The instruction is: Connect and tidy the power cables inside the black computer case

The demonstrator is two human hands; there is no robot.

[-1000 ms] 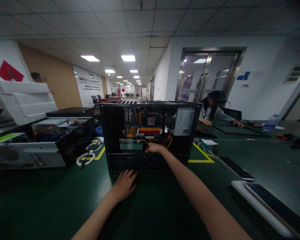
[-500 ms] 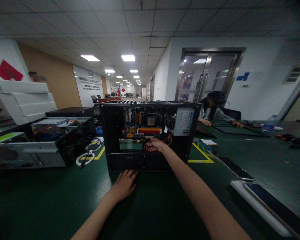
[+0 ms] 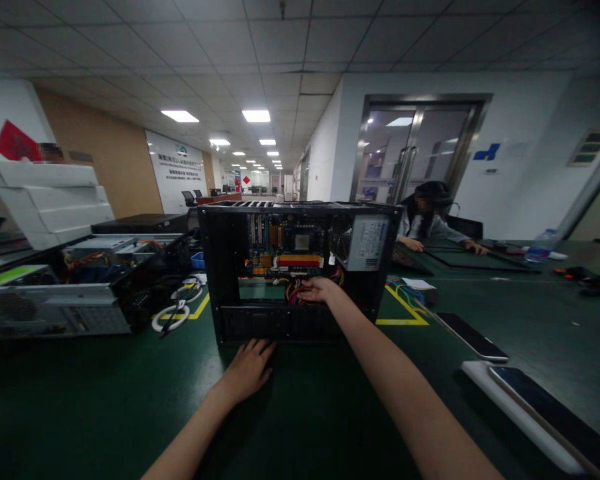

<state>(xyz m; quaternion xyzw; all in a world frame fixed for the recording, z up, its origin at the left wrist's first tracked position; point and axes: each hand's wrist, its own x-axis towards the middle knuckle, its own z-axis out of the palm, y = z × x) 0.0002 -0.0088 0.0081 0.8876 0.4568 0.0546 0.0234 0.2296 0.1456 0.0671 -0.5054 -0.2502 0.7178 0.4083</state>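
Observation:
A black computer case (image 3: 253,325) stands on the green table in front of me, its open side facing me. Inside it are a motherboard (image 3: 286,239) and, at the upper right, a power supply (image 3: 367,241). My right hand (image 3: 317,291) reaches into the lower part of the case, its fingers closed on a bundle of coloured power cables (image 3: 293,292); the fingertips are partly hidden among the wires. My left hand (image 3: 250,367) lies flat on the table with fingers spread, its fingertips at the bottom edge of the case.
Another opened computer case (image 3: 87,293) lies to the left, with coiled white cables (image 3: 171,317) beside it. Phone-like slabs (image 3: 473,337) lie at the right. Beyond them a person (image 3: 430,217) works at flat black frames (image 3: 480,259), near a water bottle (image 3: 541,247).
My right hand has shifted slightly right, and more of the coloured cables shows to the left of its fingers. The left hand and the case have stayed in place.

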